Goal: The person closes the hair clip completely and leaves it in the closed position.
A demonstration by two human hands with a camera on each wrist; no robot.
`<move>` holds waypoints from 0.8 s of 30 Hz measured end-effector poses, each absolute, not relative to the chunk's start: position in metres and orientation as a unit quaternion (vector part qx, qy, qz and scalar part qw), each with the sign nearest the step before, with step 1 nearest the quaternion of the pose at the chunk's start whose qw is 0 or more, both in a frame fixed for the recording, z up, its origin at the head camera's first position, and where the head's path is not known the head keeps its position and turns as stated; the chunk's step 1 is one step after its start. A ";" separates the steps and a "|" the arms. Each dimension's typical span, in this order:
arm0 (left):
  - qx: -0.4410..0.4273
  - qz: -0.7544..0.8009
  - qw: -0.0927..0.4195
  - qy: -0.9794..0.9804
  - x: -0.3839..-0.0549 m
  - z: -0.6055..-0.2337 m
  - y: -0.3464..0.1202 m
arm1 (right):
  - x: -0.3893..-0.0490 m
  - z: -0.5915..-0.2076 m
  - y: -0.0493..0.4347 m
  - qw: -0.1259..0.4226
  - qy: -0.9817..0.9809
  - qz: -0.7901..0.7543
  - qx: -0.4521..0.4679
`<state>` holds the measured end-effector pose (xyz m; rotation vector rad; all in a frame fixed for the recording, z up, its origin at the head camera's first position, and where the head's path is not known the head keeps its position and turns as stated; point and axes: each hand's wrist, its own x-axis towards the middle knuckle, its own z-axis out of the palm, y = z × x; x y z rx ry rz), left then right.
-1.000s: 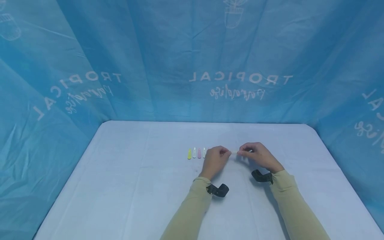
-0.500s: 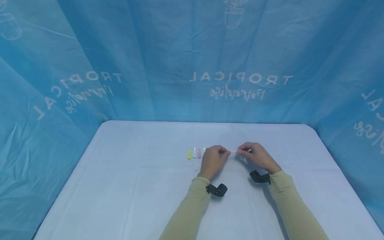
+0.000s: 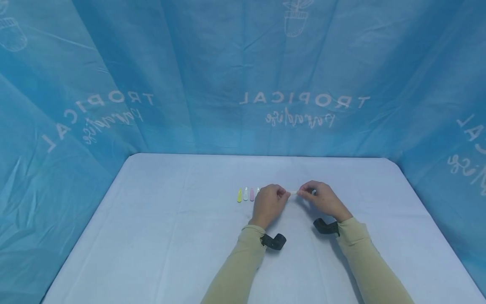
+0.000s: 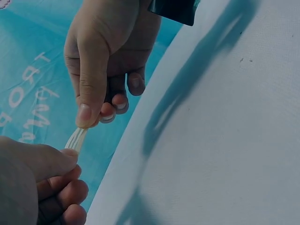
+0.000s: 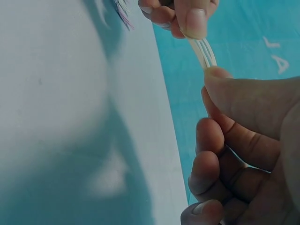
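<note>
A small white snap hair clip (image 3: pixel 293 193) is stretched between the hands above the table, bowed in the right wrist view. My left hand (image 3: pixel 268 204) pinches one end between thumb and fingertips. My right hand (image 3: pixel 322 198) pinches the opposite end the same way; its thumb (image 5: pixel 234 91) covers that tip. Left of the left hand, a row of hair clips lies on the cloth: a yellow clip (image 3: pixel 239 195), a white clip (image 3: pixel 245 194) and a pink clip (image 3: pixel 252 194). Another pale clip (image 3: pixel 258 190) is partly hidden behind the left hand.
A white cloth covers the table (image 3: pixel 152 236). Blue curtains (image 3: pixel 212 76) with white lettering hang behind it and at both sides. A black wrist camera (image 3: pixel 274 242) sits on the left wrist, and another black camera (image 3: pixel 325 226) on the right.
Both hands have shifted slightly left with the white hair clip between them, the right hand a little more. The left hand now covers more of the row's right end.
</note>
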<state>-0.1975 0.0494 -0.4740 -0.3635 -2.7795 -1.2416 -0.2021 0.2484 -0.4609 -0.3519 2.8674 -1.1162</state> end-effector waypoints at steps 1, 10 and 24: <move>-0.118 -0.401 0.040 -0.907 -0.197 -0.474 0.049 | -0.202 -0.461 0.248 0.021 0.926 -0.360 -0.112; -0.118 -0.387 0.058 -0.913 -0.196 -0.473 0.050 | -0.199 -0.458 0.244 0.017 0.930 -0.351 -0.106; -0.120 -0.372 0.078 -0.917 -0.195 -0.476 0.051 | -0.199 -0.458 0.240 0.027 0.932 -0.349 -0.094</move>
